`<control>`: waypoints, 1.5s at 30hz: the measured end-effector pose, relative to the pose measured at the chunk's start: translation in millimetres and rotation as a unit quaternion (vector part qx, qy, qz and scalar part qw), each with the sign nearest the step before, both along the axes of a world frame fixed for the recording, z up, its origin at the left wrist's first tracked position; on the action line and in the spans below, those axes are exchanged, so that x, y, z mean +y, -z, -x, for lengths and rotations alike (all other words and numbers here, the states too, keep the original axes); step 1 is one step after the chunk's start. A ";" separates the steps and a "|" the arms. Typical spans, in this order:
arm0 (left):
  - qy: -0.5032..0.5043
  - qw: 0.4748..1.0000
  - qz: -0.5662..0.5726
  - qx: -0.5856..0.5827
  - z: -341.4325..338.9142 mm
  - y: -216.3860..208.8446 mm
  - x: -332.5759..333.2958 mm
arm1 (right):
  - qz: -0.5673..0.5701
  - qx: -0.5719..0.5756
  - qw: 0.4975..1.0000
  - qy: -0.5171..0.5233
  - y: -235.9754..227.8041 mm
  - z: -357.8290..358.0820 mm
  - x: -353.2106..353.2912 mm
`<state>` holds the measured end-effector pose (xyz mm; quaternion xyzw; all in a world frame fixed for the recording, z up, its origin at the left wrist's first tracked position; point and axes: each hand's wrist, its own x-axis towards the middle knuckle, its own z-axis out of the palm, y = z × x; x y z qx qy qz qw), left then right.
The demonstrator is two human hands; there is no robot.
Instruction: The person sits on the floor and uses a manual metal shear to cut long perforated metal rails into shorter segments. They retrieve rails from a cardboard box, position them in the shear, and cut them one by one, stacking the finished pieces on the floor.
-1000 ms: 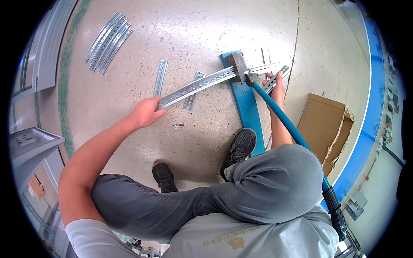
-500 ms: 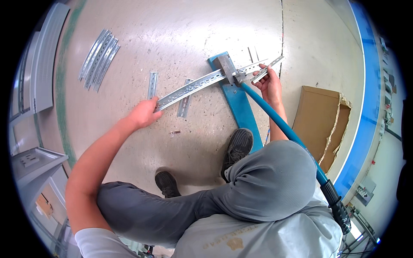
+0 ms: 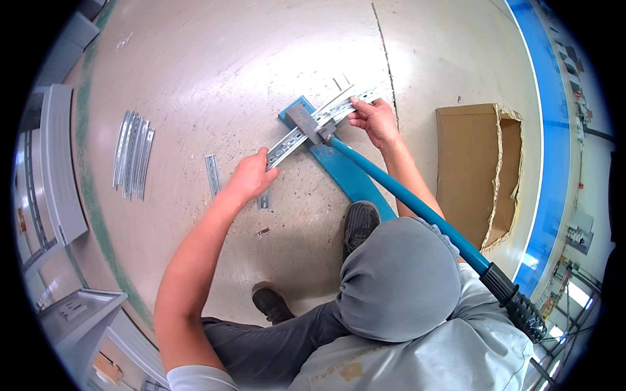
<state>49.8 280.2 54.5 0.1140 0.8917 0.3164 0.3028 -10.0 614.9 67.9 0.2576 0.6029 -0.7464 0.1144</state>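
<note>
A long slotted metal rail (image 3: 317,121) lies across the grey head (image 3: 304,123) of a blue floor cutter (image 3: 352,178). My left hand (image 3: 251,175) grips the rail's near left end. My right hand (image 3: 374,119) holds the rail's far right end, just past the cutter head. The cutter's long blue lever handle (image 3: 424,212) runs from the head down to the lower right, ending in a black grip (image 3: 521,312). My right foot (image 3: 360,223) rests on the blue base, with my bent knee above it.
Several cut rail pieces (image 3: 132,154) lie side by side on the floor to the left, with short offcuts (image 3: 212,174) nearer the cutter. An open cardboard box (image 3: 482,171) sits at the right. Grey cabinets (image 3: 49,169) line the left edge. A blue floor stripe (image 3: 551,124) runs at the right.
My left hand has moved along the rail toward the cutter head, and the rail has slid further through to the right. The right hand still holds its far end.
</note>
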 end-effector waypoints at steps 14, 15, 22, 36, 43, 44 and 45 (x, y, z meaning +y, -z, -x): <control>-0.014 0.999 0.027 -0.013 12.7 -0.8 23.5 | -0.175 -0.035 0.982 -0.066 3.2 -3.8 -34.7; -0.019 0.999 0.030 -0.017 12.7 -2.4 23.4 | -0.247 -0.019 0.964 -0.094 1.9 -3.2 -31.1; -0.017 0.999 0.024 -0.018 7.6 0.1 15.8 | -0.387 -0.040 0.918 -0.082 17.1 -3.6 -3.3; -0.030 0.998 0.033 -0.036 2.9 -7.2 5.7 | -0.235 0.092 0.967 -0.030 17.9 13.0 -7.7; -0.046 0.998 0.022 -0.038 4.0 -18.9 13.7 | -0.288 0.067 0.954 -0.055 16.4 14.2 -7.5; -0.042 0.998 0.025 -0.034 3.0 -18.4 12.6 | -0.295 0.068 0.951 -0.058 16.6 14.5 -8.9; -0.038 0.998 0.029 -0.030 2.0 -18.2 11.2 | -0.302 0.068 0.949 -0.062 16.4 14.9 -9.3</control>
